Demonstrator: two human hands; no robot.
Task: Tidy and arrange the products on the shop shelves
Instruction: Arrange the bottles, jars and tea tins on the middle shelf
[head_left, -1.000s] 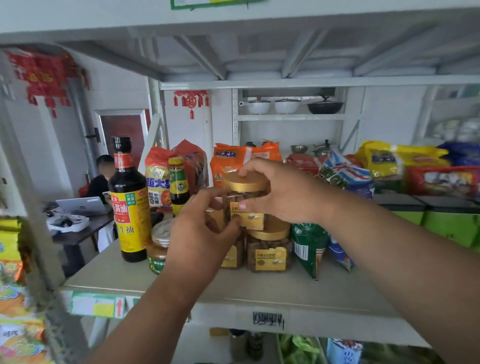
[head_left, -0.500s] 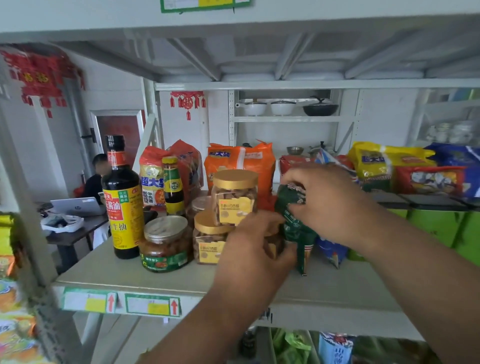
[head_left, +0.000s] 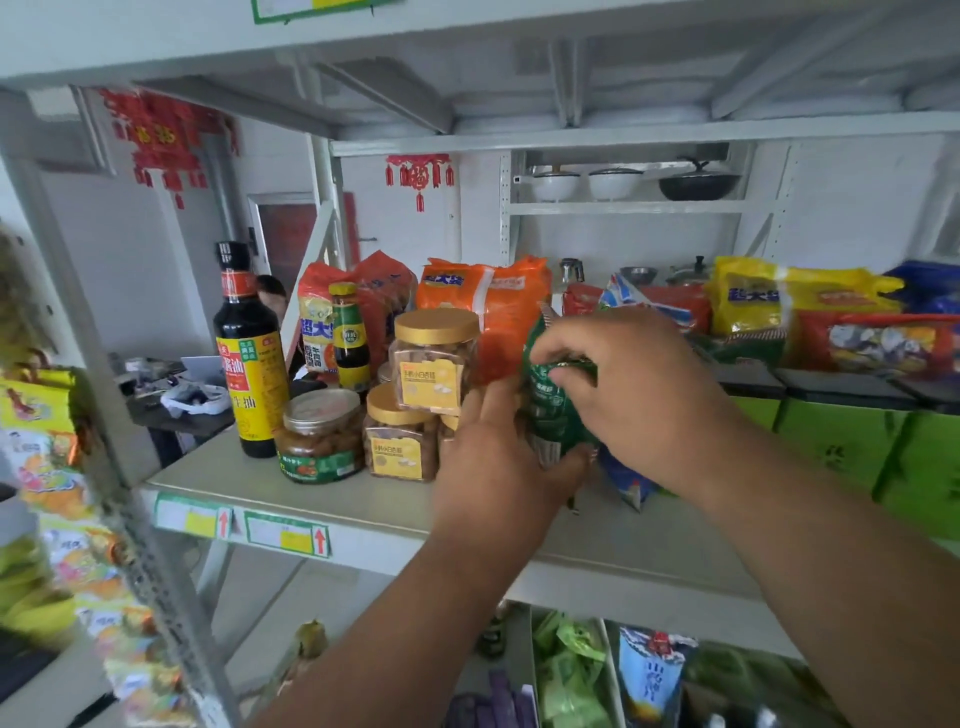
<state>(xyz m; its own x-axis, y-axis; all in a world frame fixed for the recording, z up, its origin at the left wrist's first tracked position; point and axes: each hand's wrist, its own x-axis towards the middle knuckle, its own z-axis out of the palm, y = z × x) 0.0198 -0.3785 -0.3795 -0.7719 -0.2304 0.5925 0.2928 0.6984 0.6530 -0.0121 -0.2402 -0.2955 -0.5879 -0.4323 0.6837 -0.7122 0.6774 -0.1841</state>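
Both my hands are on a green snack packet (head_left: 551, 410) standing on the grey shelf (head_left: 363, 501). My right hand (head_left: 628, 387) pinches the packet's top edge. My left hand (head_left: 501, 457) grips its lower part from the left, thumb under it. Just left of the packet stand gold-lidded biscuit jars: one (head_left: 435, 358) stacked on another (head_left: 397, 431). A pickle jar (head_left: 321, 437) with a silver lid sits further left, then a tall soy sauce bottle (head_left: 250, 353) and a smaller green-labelled bottle (head_left: 350, 335).
Orange bags (head_left: 488, 306) stand behind the jars. Yellow (head_left: 753, 301) and red (head_left: 883, 345) bags lie on green boxes (head_left: 841, 447) at the right. A blue packet (head_left: 631, 486) lies behind my right wrist. A person sits at a desk beyond the shelf, left.
One second ago both hands were setting a gold-lidded jar on the stack. They let it go and moved right onto the green packet, which now stands more upright.
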